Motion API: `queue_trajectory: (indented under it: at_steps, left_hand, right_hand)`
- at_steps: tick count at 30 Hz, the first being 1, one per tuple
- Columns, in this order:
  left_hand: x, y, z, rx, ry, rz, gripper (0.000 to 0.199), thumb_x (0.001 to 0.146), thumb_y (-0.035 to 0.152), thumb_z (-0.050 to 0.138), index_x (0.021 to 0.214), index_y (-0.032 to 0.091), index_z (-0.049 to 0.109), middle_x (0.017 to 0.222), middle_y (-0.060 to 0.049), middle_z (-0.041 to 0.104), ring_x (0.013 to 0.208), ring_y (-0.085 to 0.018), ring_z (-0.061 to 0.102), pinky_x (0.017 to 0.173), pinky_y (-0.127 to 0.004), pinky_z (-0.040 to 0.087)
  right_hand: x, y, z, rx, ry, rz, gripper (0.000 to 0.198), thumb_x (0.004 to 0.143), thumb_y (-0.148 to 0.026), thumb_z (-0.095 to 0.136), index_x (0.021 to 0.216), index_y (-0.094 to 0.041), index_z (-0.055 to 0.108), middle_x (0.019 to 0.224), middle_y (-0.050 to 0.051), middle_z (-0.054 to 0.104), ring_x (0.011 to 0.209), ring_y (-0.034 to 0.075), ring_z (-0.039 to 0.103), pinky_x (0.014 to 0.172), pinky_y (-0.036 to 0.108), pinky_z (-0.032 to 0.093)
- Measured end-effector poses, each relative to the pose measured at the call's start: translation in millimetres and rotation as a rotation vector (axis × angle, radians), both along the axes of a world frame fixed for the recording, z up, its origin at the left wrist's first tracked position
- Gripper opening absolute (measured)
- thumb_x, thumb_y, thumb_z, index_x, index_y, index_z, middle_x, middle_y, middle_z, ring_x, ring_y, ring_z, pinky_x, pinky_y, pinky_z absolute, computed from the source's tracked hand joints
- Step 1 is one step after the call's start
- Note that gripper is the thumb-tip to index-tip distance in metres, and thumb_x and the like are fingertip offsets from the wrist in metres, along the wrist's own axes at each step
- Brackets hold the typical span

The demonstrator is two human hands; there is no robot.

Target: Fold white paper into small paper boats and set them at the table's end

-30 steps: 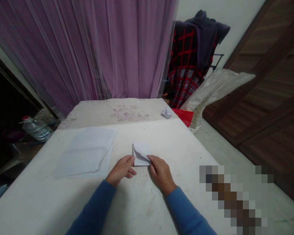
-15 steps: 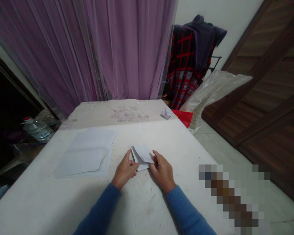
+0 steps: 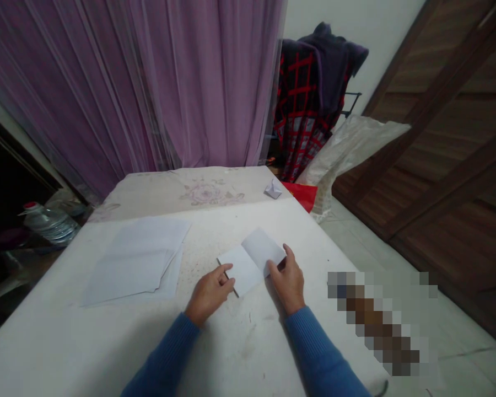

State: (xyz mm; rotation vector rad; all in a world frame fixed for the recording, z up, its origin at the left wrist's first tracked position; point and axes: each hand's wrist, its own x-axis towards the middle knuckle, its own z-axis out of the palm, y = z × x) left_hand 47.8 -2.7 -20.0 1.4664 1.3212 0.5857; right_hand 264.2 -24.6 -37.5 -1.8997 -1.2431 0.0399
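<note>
One creased white paper point(image 3: 243, 269) lies open on one table point(image 3: 248, 344), long axis slanting away rightward, between the left hand point(image 3: 212, 291), touching its left edge, grip unclear, and the right hand point(image 3: 288, 278), pinching its right flap. One paper stack point(image 3: 134, 259) lies left, one folded paper piece point(image 3: 273, 191) beyond.

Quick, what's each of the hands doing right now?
Left hand: partly curled at the left edge of the creased paper; whether it grips can't be told.
Right hand: closed on the paper's right flap.
</note>
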Motion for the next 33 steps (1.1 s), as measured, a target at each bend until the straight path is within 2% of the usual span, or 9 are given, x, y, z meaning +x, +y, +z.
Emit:
queue_trajectory:
  at_steps: [4, 9, 11, 14, 19, 22, 25, 28, 33]
  left_hand:
    - [-2, -1, 7.4, -0.044, 0.03, -0.059, 0.05, 0.078, 0.042, 0.061, 0.121, 0.016, 0.063, 0.063, 0.003, 0.062, 0.051, -0.013, 0.052, 0.054, -0.024, 0.039]
    - [-2, 5, 24.2, 0.179, 0.206, -0.043, 0.027, 0.083, 0.036, 0.057, 0.101, 0.022, 0.071, 0.062, 0.002, 0.061, 0.06, -0.016, 0.056, 0.06, -0.025, 0.038]
    - [-1, 8, 30.2, 0.308, 0.271, -0.035, 0.023, 0.083, 0.031, 0.058, 0.1, 0.024, 0.072, 0.072, 0.0, 0.066, 0.072, -0.019, 0.06, 0.069, -0.026, 0.041]
    - [0, 10, 33.4, 0.486, 0.388, -0.134, 0.025, 0.084, 0.024, 0.057, 0.104, 0.025, 0.071, 0.096, -0.005, 0.068, 0.095, -0.023, 0.059, 0.087, -0.031, 0.041]
    - [0, 11, 25.9, 0.504, 0.554, -0.219, 0.029, 0.089, 0.02, 0.05, 0.111, 0.024, 0.069, 0.103, -0.007, 0.066, 0.102, -0.024, 0.058, 0.093, -0.035, 0.042]
    - [-1, 9, 19.7, 0.58, 0.578, -0.177, 0.029, 0.088, 0.019, 0.051, 0.111, 0.023, 0.07, 0.115, -0.01, 0.064, 0.111, -0.026, 0.056, 0.097, -0.039, 0.042]
    - [-2, 5, 14.2, 0.751, 0.616, -0.161, 0.034, 0.083, 0.013, 0.055, 0.111, 0.024, 0.07, 0.143, -0.01, 0.049, 0.135, -0.032, 0.04, 0.109, -0.049, 0.035]
    - [-5, -1, 10.4, 0.905, 0.613, -0.315, 0.045, 0.079, 0.006, 0.052, 0.116, 0.026, 0.068, 0.154, -0.006, 0.038, 0.144, -0.03, 0.027, 0.118, -0.054, 0.021]
    - [-7, -2, 7.7, 0.969, 0.544, -0.626, 0.058, 0.078, 0.006, 0.048, 0.132, 0.025, 0.056, 0.147, -0.002, 0.049, 0.141, -0.023, 0.037, 0.12, -0.052, 0.019]
  right_hand:
    - [7, 3, -6, -0.01, -0.075, -0.027, 0.069, 0.079, -0.034, 0.053, 0.142, -0.01, 0.042, 0.067, 0.001, 0.061, 0.061, 0.021, 0.057, 0.06, 0.032, 0.044]
    - [14, 9, -8, -0.067, -0.115, 0.023, 0.07, 0.078, -0.031, 0.055, 0.143, -0.009, 0.04, 0.072, 0.003, 0.064, 0.068, 0.023, 0.06, 0.067, 0.034, 0.045]
    - [16, 11, -8, -0.074, -0.113, 0.042, 0.069, 0.078, -0.03, 0.055, 0.143, -0.011, 0.041, 0.076, 0.004, 0.065, 0.07, 0.022, 0.061, 0.069, 0.034, 0.046]
    - [17, 12, -7, -0.087, -0.136, 0.061, 0.066, 0.08, -0.029, 0.054, 0.142, -0.011, 0.043, 0.079, 0.005, 0.066, 0.073, 0.023, 0.061, 0.072, 0.035, 0.046]
    - [17, 11, -9, -0.078, -0.167, 0.086, 0.061, 0.082, -0.027, 0.052, 0.14, -0.011, 0.044, 0.078, 0.006, 0.065, 0.074, 0.024, 0.06, 0.072, 0.037, 0.047]
    - [16, 8, -9, 0.009, -0.199, 0.074, 0.06, 0.081, -0.023, 0.052, 0.14, -0.012, 0.044, 0.102, 0.014, 0.066, 0.095, 0.028, 0.06, 0.08, 0.043, 0.048]
    - [17, 1, -5, 0.046, -0.269, 0.085, 0.055, 0.081, -0.019, 0.055, 0.136, -0.017, 0.05, 0.136, 0.019, 0.051, 0.123, 0.034, 0.048, 0.091, 0.049, 0.045]
    - [20, -6, -3, 0.004, -0.345, 0.244, 0.039, 0.081, -0.01, 0.056, 0.117, -0.023, 0.065, 0.139, 0.012, 0.053, 0.133, 0.034, 0.041, 0.095, 0.049, 0.043]
    - [28, -8, -10, 0.066, -0.293, 0.437, 0.023, 0.084, -0.01, 0.057, 0.096, -0.024, 0.072, 0.111, 0.007, 0.072, 0.108, 0.024, 0.063, 0.091, 0.041, 0.05]
